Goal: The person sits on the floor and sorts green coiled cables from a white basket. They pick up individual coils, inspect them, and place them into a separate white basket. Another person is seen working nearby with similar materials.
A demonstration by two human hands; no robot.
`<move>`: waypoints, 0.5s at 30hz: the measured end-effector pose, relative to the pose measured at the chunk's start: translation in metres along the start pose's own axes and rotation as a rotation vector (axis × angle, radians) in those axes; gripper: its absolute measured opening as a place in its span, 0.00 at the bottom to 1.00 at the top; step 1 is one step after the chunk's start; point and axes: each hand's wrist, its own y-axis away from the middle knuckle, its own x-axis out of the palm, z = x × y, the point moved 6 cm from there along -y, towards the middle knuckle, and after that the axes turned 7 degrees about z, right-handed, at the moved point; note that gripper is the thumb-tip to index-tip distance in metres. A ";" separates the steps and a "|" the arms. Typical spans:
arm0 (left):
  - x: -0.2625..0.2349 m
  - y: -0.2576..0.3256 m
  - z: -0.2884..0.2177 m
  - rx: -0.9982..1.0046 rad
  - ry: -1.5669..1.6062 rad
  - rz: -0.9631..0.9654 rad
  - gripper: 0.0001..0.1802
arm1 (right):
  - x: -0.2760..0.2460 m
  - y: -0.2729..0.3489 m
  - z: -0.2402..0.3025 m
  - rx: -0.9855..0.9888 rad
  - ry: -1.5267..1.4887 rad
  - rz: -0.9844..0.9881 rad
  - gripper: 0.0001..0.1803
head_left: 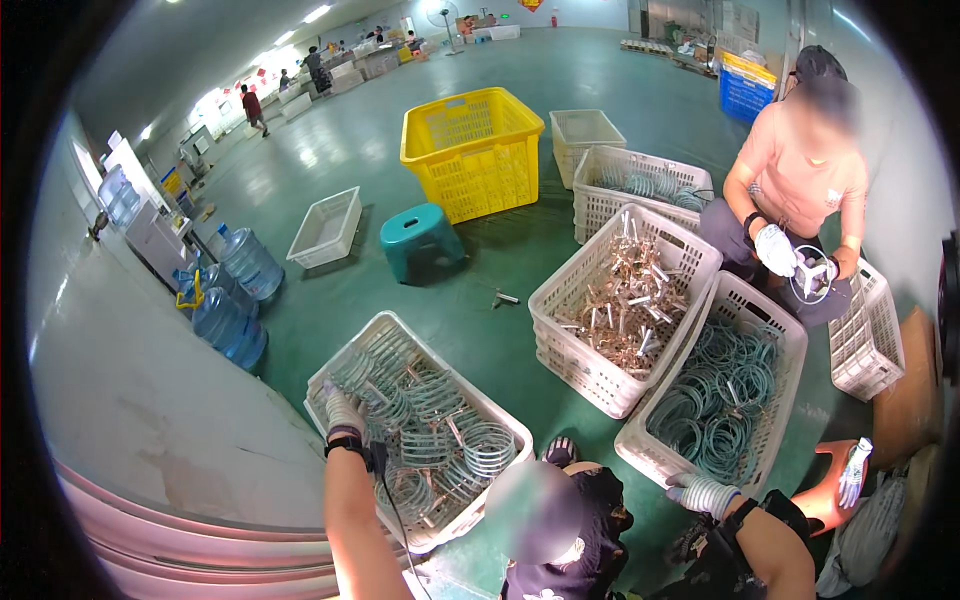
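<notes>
My left hand (345, 412), in a light glove with a black strap at the wrist, reaches over the left side of a white basket (487, 512) of coiled wire rings (435, 395). Its fingertips are lost among the rings, so its grip is unclear. My right hand (703, 493), also gloved, rests at the near rim of another white basket (637, 447), fingers stretched leftward and no object visible in them. Tangled greenish rings (715, 400) fill that basket. Beside it, a stacked white basket (590, 385) holds a heap of metal pieces (630, 310).
At right, a seated co-worker (805, 160) in gloves holds a round white ring-shaped part (810, 275). Ahead stand a teal stool (420, 240), a yellow crate (480, 170) and a shallow white tray (328, 228). Water bottles (230, 325) line the left wall. A cable (400, 520) trails from my left wrist.
</notes>
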 end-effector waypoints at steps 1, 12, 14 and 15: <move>-0.017 0.003 -0.012 0.059 -0.014 -0.003 0.48 | 0.000 -0.005 0.010 -0.034 0.020 0.012 0.27; 0.195 0.216 0.007 -0.111 -0.176 0.673 0.37 | -0.019 0.023 0.031 -0.340 0.044 -0.252 0.12; 0.282 0.305 0.031 -0.158 -0.176 0.898 0.34 | -0.018 0.020 0.007 -0.406 0.064 -0.379 0.11; 0.315 0.342 0.048 -0.205 -0.144 1.013 0.34 | -0.016 0.018 -0.002 -0.444 0.087 -0.451 0.11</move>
